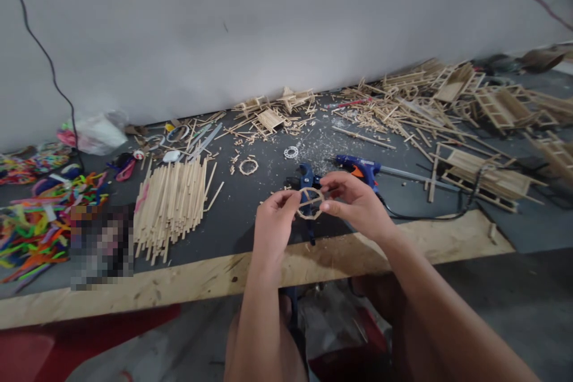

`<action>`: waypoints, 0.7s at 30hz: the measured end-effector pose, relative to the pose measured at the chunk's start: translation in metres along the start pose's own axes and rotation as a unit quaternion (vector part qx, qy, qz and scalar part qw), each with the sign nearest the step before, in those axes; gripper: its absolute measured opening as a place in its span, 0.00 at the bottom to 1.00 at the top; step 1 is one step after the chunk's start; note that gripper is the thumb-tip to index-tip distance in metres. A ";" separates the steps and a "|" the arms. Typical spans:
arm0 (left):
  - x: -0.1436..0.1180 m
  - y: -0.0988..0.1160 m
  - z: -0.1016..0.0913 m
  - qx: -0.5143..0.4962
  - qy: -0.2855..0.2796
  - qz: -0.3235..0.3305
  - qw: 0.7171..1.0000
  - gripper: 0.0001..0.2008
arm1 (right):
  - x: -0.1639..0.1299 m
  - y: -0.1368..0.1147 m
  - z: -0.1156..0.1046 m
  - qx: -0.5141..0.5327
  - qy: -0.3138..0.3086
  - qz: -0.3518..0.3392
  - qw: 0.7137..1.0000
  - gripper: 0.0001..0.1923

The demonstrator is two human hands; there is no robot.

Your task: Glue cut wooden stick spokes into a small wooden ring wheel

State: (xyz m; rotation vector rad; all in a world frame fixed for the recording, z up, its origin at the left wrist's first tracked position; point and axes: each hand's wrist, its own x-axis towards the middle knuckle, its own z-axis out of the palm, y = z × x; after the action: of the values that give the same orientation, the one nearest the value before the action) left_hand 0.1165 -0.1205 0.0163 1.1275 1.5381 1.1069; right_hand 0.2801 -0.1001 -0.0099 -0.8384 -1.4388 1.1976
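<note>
The small wooden ring, with thin cross-spokes inside it, is held up in the air just in front of the glue gun, above the near part of the dark worktop. We note that the left hand pinches the ring's left rim between thumb and forefinger, and the right hand pinches its right rim the same way; both sets of fingers are closed on the ring, the other fingers curled loosely. In our judgement the two-sided pinch keeps the flat face turned toward the eyes and leaves the spokes free of fingers. The glue gun lies on its side with the nozzle pointing away from the ring, its cord trailing right, probably parked within reach. Left of the glue gun lies a bundle of wooden sticks, with two more rings between them. Behind and to the right of the glue gun stand small stick-built frames. Far left of it lies a heap of coloured pipe cleaners. A blue tool directly behind the ring is mostly hidden by the hands; we cannot identify it. A patch left of the sticks is blurred out. The spoke joints are too small to judge. The frames at the right are cut off.
</note>
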 end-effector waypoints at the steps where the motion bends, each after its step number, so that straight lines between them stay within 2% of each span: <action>1: 0.000 0.000 -0.001 -0.003 0.006 -0.004 1.000 0.13 | 0.000 0.000 0.000 0.010 0.006 -0.019 1.000 0.14; 3: 0.000 -0.001 -0.003 -0.010 0.023 -0.009 1.000 0.14 | 0.001 -0.002 -0.003 0.029 0.030 -0.048 0.998 0.06; 5: 0.001 -0.003 -0.005 -0.018 0.042 -0.008 0.999 0.14 | 0.001 -0.003 -0.008 0.040 0.067 -0.043 0.996 0.02; 8: 0.002 -0.006 -0.010 -0.031 0.060 0.002 0.998 0.15 | 0.000 -0.003 -0.027 0.039 0.139 0.028 0.989 0.06; 12: 0.005 -0.009 -0.013 -0.056 0.058 0.014 0.997 0.15 | -0.004 0.001 -0.066 -0.021 0.227 0.159 0.961 0.15; 14: 0.005 -0.009 -0.014 -0.067 0.052 0.019 0.996 0.15 | -0.007 0.004 -0.084 -0.082 0.234 0.237 0.940 0.16; 16: 0.004 -0.008 -0.014 -0.067 0.052 0.021 0.996 0.15 | -0.007 0.007 -0.095 -0.111 0.212 0.281 0.929 0.17; 18: 0.003 -0.006 -0.015 -0.056 0.057 0.021 0.997 0.15 | -0.005 0.007 -0.095 -0.108 0.191 0.299 0.929 0.17; 21: 0.001 -0.006 -0.015 -0.040 0.065 0.017 0.997 0.14 | 0.002 0.006 -0.083 -0.096 0.194 0.313 0.925 0.20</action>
State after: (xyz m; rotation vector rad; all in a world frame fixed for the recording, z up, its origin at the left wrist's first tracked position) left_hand 0.1012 -0.1227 0.0132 1.0480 1.5636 1.2760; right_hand 0.3596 -0.0774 -0.0182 -1.6573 -0.9906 1.2580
